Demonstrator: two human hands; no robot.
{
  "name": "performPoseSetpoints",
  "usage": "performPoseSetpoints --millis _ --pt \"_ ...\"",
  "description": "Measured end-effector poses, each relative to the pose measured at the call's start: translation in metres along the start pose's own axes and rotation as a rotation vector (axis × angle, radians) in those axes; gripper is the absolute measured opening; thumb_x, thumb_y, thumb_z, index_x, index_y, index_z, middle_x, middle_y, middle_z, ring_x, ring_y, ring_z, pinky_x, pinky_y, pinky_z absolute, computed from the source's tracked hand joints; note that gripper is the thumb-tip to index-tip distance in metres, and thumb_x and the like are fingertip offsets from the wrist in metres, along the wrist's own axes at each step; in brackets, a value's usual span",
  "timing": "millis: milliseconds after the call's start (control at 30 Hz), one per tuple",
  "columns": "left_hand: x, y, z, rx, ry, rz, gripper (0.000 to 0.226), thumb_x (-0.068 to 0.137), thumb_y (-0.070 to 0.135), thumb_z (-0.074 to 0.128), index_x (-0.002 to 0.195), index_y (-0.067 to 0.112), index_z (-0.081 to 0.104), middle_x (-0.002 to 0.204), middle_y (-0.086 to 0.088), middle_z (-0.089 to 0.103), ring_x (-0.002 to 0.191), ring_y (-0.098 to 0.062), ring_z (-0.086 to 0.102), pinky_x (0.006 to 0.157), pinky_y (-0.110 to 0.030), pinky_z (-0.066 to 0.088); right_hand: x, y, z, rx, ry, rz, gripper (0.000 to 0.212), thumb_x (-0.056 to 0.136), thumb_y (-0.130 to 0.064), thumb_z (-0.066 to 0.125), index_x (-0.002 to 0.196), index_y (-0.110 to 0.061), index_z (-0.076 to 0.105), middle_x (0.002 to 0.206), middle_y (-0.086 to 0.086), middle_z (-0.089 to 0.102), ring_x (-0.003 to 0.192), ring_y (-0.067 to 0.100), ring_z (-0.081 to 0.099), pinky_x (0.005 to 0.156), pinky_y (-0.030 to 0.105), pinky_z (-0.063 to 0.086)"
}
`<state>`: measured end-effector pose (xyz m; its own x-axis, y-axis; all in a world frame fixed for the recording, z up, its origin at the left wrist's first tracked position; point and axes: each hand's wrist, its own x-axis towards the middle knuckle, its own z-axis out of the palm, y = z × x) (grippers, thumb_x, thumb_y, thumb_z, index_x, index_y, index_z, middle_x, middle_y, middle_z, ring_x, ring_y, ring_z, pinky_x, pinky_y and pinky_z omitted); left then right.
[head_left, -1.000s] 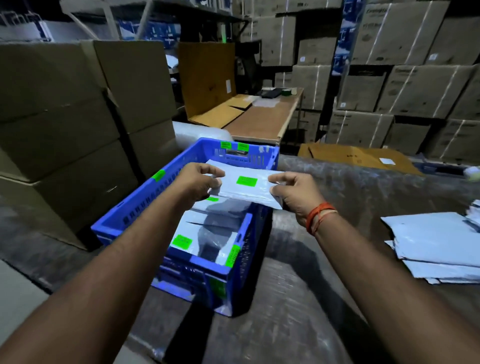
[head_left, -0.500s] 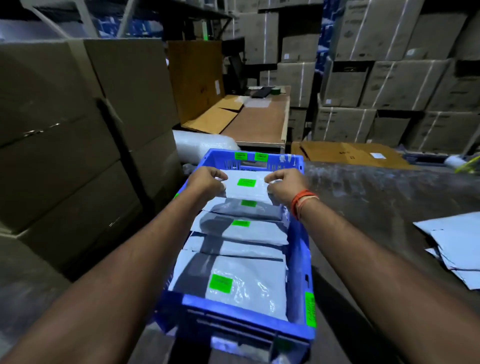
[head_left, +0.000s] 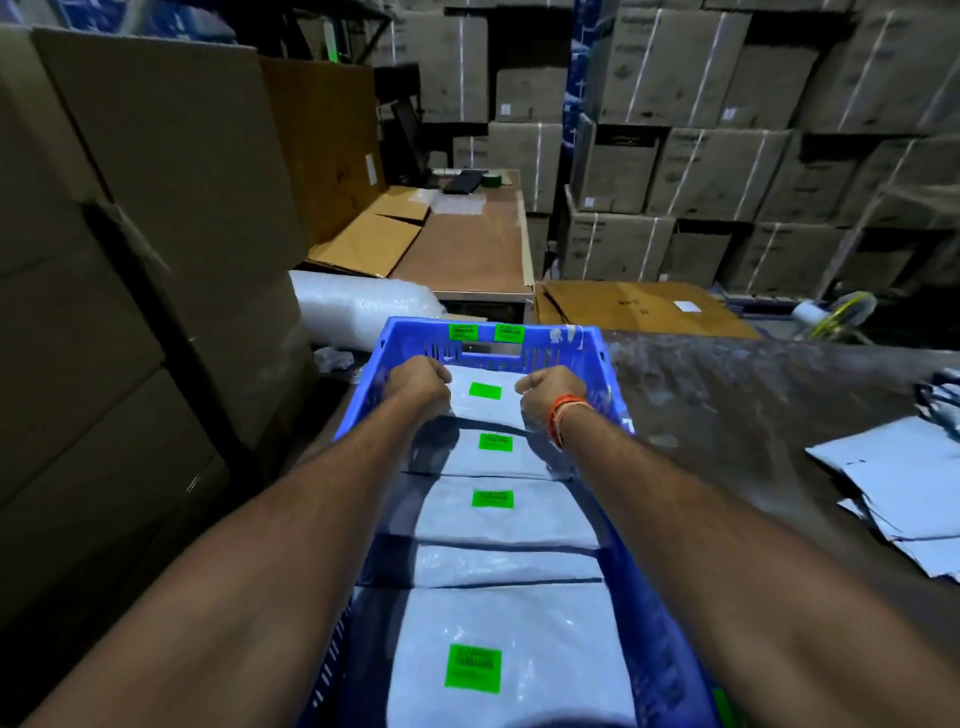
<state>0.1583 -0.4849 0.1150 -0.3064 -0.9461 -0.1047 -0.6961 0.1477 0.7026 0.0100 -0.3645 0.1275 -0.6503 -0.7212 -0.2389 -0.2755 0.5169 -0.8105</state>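
From my seat I get only the backs of both hands. The left grip (head_left: 418, 382) and the right grip (head_left: 550, 389) are clenched on the two upper corners of the far mailer (head_left: 485, 410), knuckles toward me, so the fingertips themselves are hidden. That mailer stands at the far end of the blue crate (head_left: 584, 340), just in front of its far wall. Its lower part is covered by the next in the row of mailers (head_left: 504, 525), which overlap back toward me.

The crate's near end is cut off by the bottom of the picture, and the forearms hide much of both side walls. On the left the crate sits close beside stacked cartons (head_left: 156, 260), with little room there. On the right the film-wrapped bench (head_left: 727, 415) lies open as far as the loose mailers (head_left: 909, 493), themselves cut off at the frame edge.

The mailers carry a green label (head_left: 472, 670) with dark print, too blurred to read. The two green stickers (head_left: 485, 332) on the far wall are no clearer.
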Motion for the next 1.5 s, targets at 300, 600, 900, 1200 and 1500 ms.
performPoseSetpoints --millis 300,600,900,1200,1500 --pt "0.016 -0.007 0.021 0.206 -0.025 0.069 0.032 0.082 0.013 0.072 0.108 0.032 0.069 0.121 -0.002 0.068 0.114 -0.025 0.063 0.094 -0.036 0.055 0.022 0.009 0.011 -0.026 0.012 0.033 0.035 0.097 -0.009 0.056 0.131 -0.007 0.063 0.135 0.015 0.061 0.124 0.029 0.058 0.091 0.029 0.050" --pt "-0.008 0.021 0.013 0.337 0.075 0.227 0.042 0.087 0.025 0.067 0.128 0.034 0.063 0.135 -0.012 0.051 0.124 -0.034 0.052 0.104 -0.044 0.047 0.003 -0.002 -0.007 -0.202 0.213 -0.185 0.032 0.089 -0.006 0.063 0.116 -0.019 0.073 0.124 0.005 0.069 0.114 0.024 0.064 0.101 0.028 0.049" --pt "-0.090 0.139 0.042 0.126 0.004 0.552 0.036 0.082 0.028 0.069 0.118 0.028 0.072 0.118 -0.002 0.072 0.107 -0.023 0.068 0.088 -0.029 0.051 -0.050 0.015 -0.130 -0.171 0.392 -0.295 0.037 0.079 0.000 0.064 0.109 -0.018 0.076 0.115 0.003 0.073 0.102 0.018 0.066 0.090 0.027 0.051" --pt "-0.192 0.262 0.174 0.139 -0.062 0.667 0.031 0.089 0.023 0.068 0.119 0.022 0.071 0.120 -0.005 0.071 0.113 -0.023 0.064 0.085 -0.024 0.045 -0.070 0.150 -0.283 -0.207 0.493 -0.161 0.032 0.082 -0.008 0.065 0.108 -0.022 0.077 0.115 0.004 0.073 0.112 0.022 0.064 0.097 0.025 0.047" --pt "-0.267 0.301 0.381 0.129 -0.307 0.409 0.037 0.084 0.020 0.068 0.121 0.025 0.069 0.121 -0.003 0.071 0.114 -0.021 0.065 0.096 -0.027 0.051 -0.056 0.345 -0.386 -0.295 0.400 0.014 0.037 0.079 -0.009 0.065 0.114 -0.021 0.074 0.122 0.010 0.069 0.113 0.026 0.063 0.100 0.028 0.048"
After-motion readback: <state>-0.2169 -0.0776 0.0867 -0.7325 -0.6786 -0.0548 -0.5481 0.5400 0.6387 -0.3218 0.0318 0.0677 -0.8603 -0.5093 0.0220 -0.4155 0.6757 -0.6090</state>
